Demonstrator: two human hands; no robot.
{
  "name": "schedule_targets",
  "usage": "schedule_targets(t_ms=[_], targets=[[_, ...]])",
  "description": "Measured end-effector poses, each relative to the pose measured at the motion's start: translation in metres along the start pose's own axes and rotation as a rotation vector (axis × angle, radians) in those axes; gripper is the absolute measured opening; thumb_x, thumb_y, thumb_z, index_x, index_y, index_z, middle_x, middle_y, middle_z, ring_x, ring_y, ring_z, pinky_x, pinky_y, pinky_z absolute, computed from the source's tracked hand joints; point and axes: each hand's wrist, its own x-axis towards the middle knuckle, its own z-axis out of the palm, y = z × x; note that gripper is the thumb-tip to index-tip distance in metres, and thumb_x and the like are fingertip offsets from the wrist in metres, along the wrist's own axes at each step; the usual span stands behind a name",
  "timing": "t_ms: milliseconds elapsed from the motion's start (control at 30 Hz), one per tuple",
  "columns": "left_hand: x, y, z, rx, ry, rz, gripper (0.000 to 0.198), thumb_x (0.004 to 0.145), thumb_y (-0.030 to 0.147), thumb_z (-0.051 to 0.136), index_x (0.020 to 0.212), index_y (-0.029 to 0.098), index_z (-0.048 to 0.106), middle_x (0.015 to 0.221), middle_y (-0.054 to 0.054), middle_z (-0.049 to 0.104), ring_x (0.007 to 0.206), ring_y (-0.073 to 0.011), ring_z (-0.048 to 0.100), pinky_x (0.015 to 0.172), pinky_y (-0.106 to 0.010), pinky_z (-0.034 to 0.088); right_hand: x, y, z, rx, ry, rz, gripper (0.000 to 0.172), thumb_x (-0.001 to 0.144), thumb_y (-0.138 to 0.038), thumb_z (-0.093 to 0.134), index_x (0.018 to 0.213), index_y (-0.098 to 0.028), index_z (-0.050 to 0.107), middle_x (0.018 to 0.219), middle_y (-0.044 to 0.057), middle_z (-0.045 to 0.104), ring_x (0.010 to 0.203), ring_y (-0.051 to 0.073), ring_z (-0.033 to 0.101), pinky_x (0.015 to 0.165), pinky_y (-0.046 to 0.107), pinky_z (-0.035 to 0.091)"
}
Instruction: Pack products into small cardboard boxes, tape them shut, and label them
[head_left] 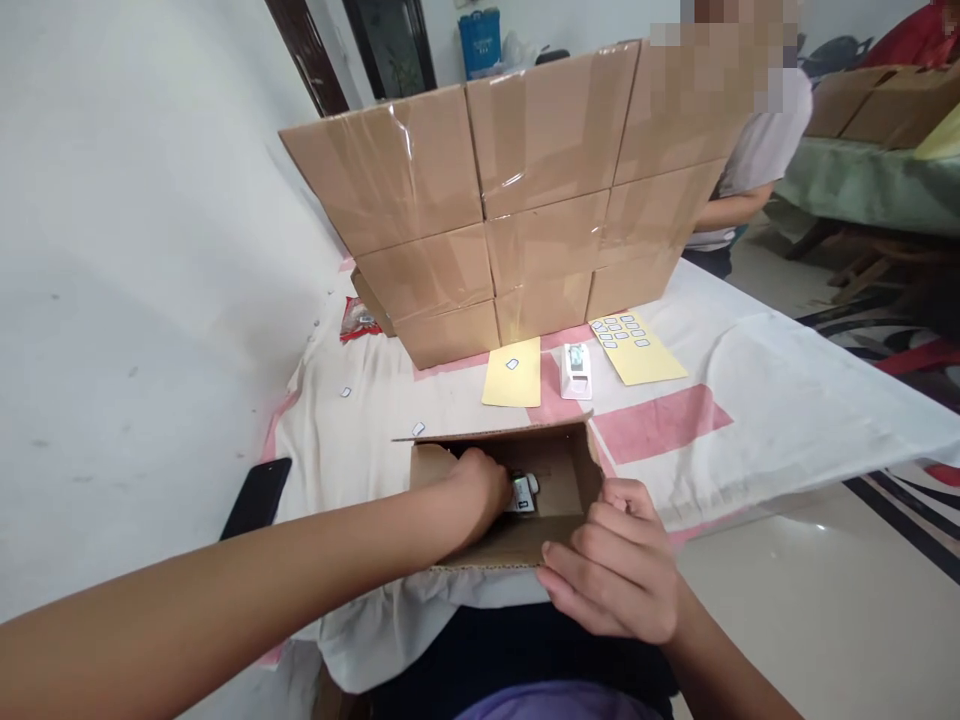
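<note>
An open cardboard box (581, 462) sits in front of me at the near edge of the table. My left hand (480, 490) reaches down inside it with curled fingers, mostly hidden from view. Against those fingers is a small white bottle (523, 494) with a dark-printed label and a white cap, partly covered by the hand. My right hand (619, 560) is closed on the box's right end, its fingers gripping the near right corner and rim.
A large wall of taped cartons (487, 220) stands across the table. Before it lie a small white device with a display (576, 372), a yellow card (511, 385) and another yellow sheet (641, 350) with several labels. A phone (257, 497) is at left. A person (757, 170) is behind.
</note>
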Motion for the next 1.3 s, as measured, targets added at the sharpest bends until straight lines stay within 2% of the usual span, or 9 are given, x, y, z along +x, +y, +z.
schedule_targets(t_ms=[100,200,333,500,633,833,933,1133,1300], targets=[[-0.002,0.003,-0.010,0.070,-0.099,0.038,0.026,0.072,0.016,0.077,0.097,0.014,0.079,0.100,-0.021,0.077,0.090,-0.0383,0.074,0.076,-0.045,0.057,-0.001,-0.003,0.000,-0.001,0.010,0.012,0.003,0.085,-0.016,0.069,0.085,-0.014,0.068,0.057,-0.003,0.057,0.057,0.013,0.039,0.067,0.038,0.034],[-0.007,0.001,-0.020,0.095,-0.124,0.069,0.033,0.077,0.020,0.072,0.109,0.012,0.075,0.107,-0.021,0.076,0.093,-0.0367,0.074,0.077,-0.043,0.057,-0.001,-0.004,0.001,-0.003,0.012,0.016,0.003,0.085,-0.017,0.069,0.085,-0.014,0.067,0.057,-0.003,0.058,0.056,0.012,0.039,0.066,0.037,0.034],[-0.010,-0.007,-0.029,0.089,-0.088,0.068,0.036,0.084,0.021,0.064,0.118,0.010,0.070,0.106,-0.020,0.076,0.094,-0.0348,0.074,0.077,-0.042,0.055,0.003,0.000,0.000,-0.015,-0.020,0.049,0.002,0.087,-0.018,0.068,0.087,-0.017,0.066,0.058,-0.004,0.060,0.056,0.012,0.042,0.068,0.038,0.036],[-0.005,-0.009,-0.026,0.057,-0.062,0.060,0.047,0.083,0.041,0.070,0.121,0.014,0.068,0.099,-0.018,0.077,0.088,-0.0334,0.074,0.073,-0.039,0.054,0.004,0.005,0.000,-0.008,-0.030,0.046,0.003,0.087,-0.019,0.068,0.089,-0.018,0.066,0.058,-0.004,0.058,0.055,0.013,0.044,0.069,0.039,0.037],[0.000,-0.005,-0.016,0.056,-0.058,0.060,0.042,0.080,0.032,0.071,0.118,0.014,0.070,0.099,-0.020,0.077,0.087,-0.0345,0.075,0.072,-0.040,0.054,0.002,0.004,0.000,-0.003,-0.032,0.039,0.003,0.086,-0.018,0.068,0.089,-0.018,0.067,0.058,-0.004,0.058,0.054,0.013,0.044,0.069,0.040,0.037],[0.001,0.004,-0.008,0.065,-0.037,0.038,0.068,0.068,0.018,0.079,0.133,0.008,0.063,0.100,-0.023,0.076,0.088,-0.0386,0.074,0.072,-0.043,0.053,0.000,-0.001,-0.002,-0.013,-0.030,0.037,0.001,0.087,-0.018,0.067,0.087,-0.018,0.067,0.057,-0.004,0.061,0.052,0.012,0.043,0.068,0.039,0.037],[-0.002,0.002,-0.011,0.059,-0.019,0.060,0.064,0.067,0.017,0.080,0.129,0.009,0.066,0.099,-0.021,0.077,0.087,-0.0375,0.074,0.072,-0.042,0.053,0.002,-0.001,-0.003,-0.004,-0.045,0.026,0.002,0.086,-0.017,0.068,0.088,-0.017,0.067,0.058,-0.003,0.062,0.053,0.013,0.044,0.069,0.039,0.037],[-0.001,-0.005,-0.019,0.040,0.106,0.070,0.052,0.078,0.012,0.069,0.130,0.005,0.063,0.100,-0.021,0.076,0.086,-0.0341,0.074,0.076,-0.041,0.053,0.004,0.002,-0.005,0.009,-0.092,0.018,0.004,0.087,-0.017,0.067,0.091,-0.017,0.066,0.059,-0.003,0.062,0.054,0.013,0.045,0.071,0.040,0.039],[0.013,0.000,-0.016,-0.007,0.112,0.091,0.045,0.071,0.008,0.075,0.116,0.011,0.072,0.103,-0.020,0.077,0.089,-0.0354,0.074,0.076,-0.041,0.054,0.005,0.002,-0.004,0.015,-0.077,0.037,0.005,0.087,-0.017,0.068,0.092,-0.018,0.066,0.061,-0.002,0.061,0.055,0.013,0.045,0.071,0.039,0.039]])
